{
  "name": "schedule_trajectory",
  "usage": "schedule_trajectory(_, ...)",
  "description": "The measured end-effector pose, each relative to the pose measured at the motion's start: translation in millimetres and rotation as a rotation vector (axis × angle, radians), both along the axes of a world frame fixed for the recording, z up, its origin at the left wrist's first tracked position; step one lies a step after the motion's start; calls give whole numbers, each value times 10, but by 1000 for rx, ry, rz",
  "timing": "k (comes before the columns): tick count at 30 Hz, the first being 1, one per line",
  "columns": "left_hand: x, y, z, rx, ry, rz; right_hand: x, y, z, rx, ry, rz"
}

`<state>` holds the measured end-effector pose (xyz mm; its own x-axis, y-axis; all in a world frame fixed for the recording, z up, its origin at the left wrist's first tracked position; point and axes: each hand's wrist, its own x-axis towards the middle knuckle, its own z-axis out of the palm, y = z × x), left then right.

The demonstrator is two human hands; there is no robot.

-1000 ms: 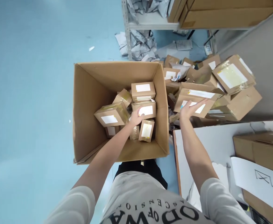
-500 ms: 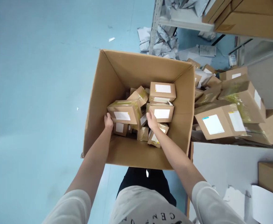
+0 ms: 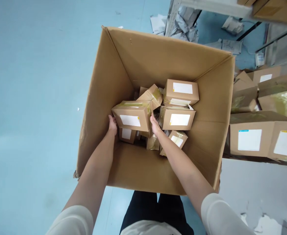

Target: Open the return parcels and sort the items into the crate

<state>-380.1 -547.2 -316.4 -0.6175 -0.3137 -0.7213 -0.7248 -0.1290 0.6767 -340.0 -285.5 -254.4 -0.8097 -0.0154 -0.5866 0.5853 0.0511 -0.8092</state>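
Observation:
A small taped cardboard box [image 3: 144, 121] with a white label lies between my hands, inside a large open carton [image 3: 163, 42]. My left hand [image 3: 112, 125] grips its left end, and my right hand [image 3: 154, 125] presses against its right end. Just right of my right hand is another labelled box [image 3: 191, 119], with a similar box [image 3: 194, 94] behind it. A tilted box [image 3: 143, 96] touches the back of the one I hold. Nearer me, a small box [image 3: 183, 135] leans under my right forearm. The undersides of the held box and some fingers are hidden.
Right of the carton, several larger cardboard boxes [image 3: 233, 138] are piled up. A white shelf frame [image 3: 216, 8] stands at the back right, with grey mailing bags [image 3: 186, 23] beneath it. Blue floor [image 3: 35, 98] stretches to the left.
My right hand has shifted left, from the neighbouring box to the right end of the left box. The left hand stays at its left end. The view has come closer to the carton.

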Motion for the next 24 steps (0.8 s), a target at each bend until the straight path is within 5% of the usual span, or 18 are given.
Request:
schedule_trajectory(7, 51, 38, 120, 93, 45, 98, -2, 0, 115, -45, -17, -9)
schedule_trajectory(12, 164, 180, 521, 45, 217, 68, 119, 133, 385, -62, 1, -127)
schedule_trajectory(17, 295, 314, 1260, 138, 373, -108, 306, 362, 1001, -60, 56, -208)
schedule_trajectory(21, 360, 489, 2014, 152, 503, -247, 589, 619, 1617, -9, 160, -239)
schedule_trajectory(24, 413, 705, 2602, 308, 538, -383, 892, 828, 2038, -15, 237, -312)
